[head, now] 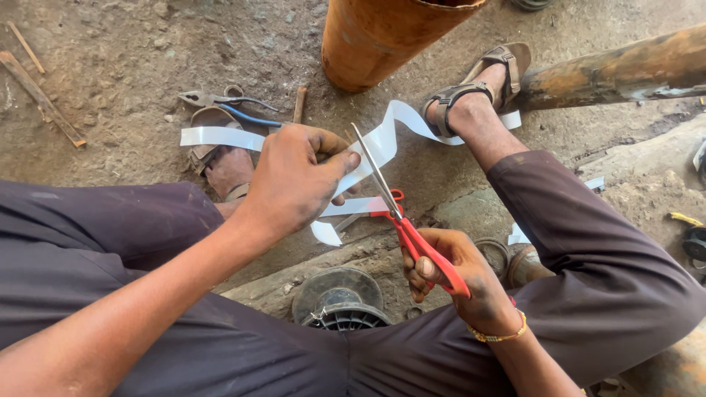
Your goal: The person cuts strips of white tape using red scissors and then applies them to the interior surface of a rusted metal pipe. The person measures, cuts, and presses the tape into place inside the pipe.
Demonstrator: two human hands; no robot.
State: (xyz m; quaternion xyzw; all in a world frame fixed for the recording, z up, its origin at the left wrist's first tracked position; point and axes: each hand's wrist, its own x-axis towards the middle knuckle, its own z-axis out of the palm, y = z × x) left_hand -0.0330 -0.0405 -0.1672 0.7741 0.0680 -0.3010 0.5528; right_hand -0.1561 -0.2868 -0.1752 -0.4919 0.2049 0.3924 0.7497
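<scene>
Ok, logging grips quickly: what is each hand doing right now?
Left hand: closed, holding the white strip.
Right hand: closed, holding the red scissors.

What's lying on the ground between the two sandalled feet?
In the head view, between the left foot and right foot runs the white strip, with pliers near the left foot.

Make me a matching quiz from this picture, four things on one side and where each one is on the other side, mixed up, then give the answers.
Things:
1. scissors
2. white strip
3. pliers
4. black ribbed disc

Places:
A. on the dirt ground beyond the left foot
B. gripped in the right hand
C. on the ground between the knees
D. pinched by the left hand

Pairs: 1-B, 2-D, 3-A, 4-C
</scene>
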